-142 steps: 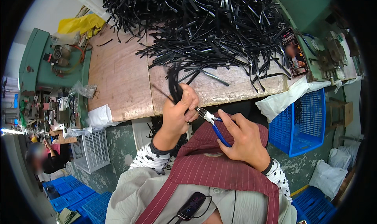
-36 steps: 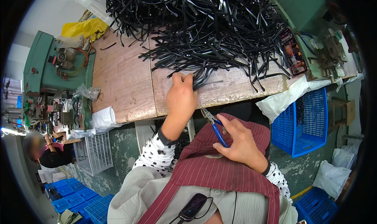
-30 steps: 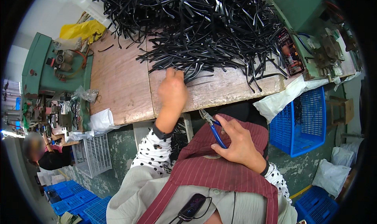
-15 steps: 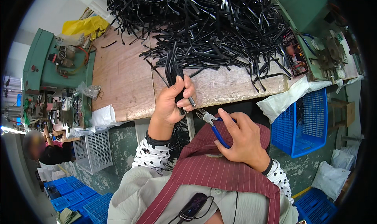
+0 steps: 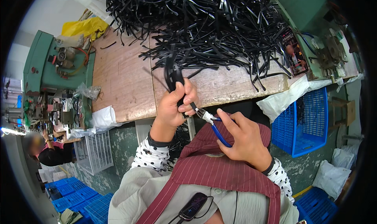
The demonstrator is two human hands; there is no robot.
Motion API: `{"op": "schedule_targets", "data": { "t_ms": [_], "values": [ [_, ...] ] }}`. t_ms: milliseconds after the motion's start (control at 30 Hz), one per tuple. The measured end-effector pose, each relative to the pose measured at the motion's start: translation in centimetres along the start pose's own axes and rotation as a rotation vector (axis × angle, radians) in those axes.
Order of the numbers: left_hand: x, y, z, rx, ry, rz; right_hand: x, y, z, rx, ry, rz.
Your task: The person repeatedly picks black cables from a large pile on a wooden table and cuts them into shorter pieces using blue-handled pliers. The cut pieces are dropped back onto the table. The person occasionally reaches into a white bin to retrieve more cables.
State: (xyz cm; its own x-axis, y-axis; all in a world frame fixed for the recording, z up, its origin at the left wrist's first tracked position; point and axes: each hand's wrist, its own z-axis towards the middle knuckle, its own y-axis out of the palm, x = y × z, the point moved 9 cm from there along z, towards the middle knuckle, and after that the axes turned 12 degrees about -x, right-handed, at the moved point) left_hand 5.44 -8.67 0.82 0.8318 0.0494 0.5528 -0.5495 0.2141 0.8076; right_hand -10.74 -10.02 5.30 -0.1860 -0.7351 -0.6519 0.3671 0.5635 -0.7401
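Note:
My left hand (image 5: 172, 108) is closed round a bunch of slim black eyeglass temples (image 5: 173, 75), their far ends fanned out and blurred. One temple's end pokes out past my left fingertips toward the right. A pair of diagonal cutters (image 5: 221, 135) with blue handles lies in my right hand (image 5: 248, 141), thumb on one side and fingers on the other. The cutter jaws meet the tip of that one temple; whether they are closed on it is too small to tell. Beyond my hands a large heap of the same temples (image 5: 220, 31) covers the far bench.
The wooden bench (image 5: 121, 74) ends just in front of me. Green machines (image 5: 33, 67) flank it. A blue crate (image 5: 288, 129) stands at right, a white crate (image 5: 96, 151) at left. A phone-like screen (image 5: 295, 53) leans by the heap. Another person (image 5: 51, 153) sits far left.
The cutter jaws and the protruding temple end have come together; they were slightly apart before. My left hand has shifted slightly right, and the bunch in it has moved.

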Motion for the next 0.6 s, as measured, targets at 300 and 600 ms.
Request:
{"op": "schedule_targets", "data": {
  "t_ms": [300, 600],
  "values": [
    [2.3, 3.8, -2.8, 0.216, 0.551, 0.866, 1.0, 0.7, -0.2, -0.038, 0.076, 0.230],
    [1.8, 3.1, -3.5, 0.317, 0.527, 0.778, 1.4, 1.6, -0.6, -0.086, 0.109, 0.280]
  ]
}}
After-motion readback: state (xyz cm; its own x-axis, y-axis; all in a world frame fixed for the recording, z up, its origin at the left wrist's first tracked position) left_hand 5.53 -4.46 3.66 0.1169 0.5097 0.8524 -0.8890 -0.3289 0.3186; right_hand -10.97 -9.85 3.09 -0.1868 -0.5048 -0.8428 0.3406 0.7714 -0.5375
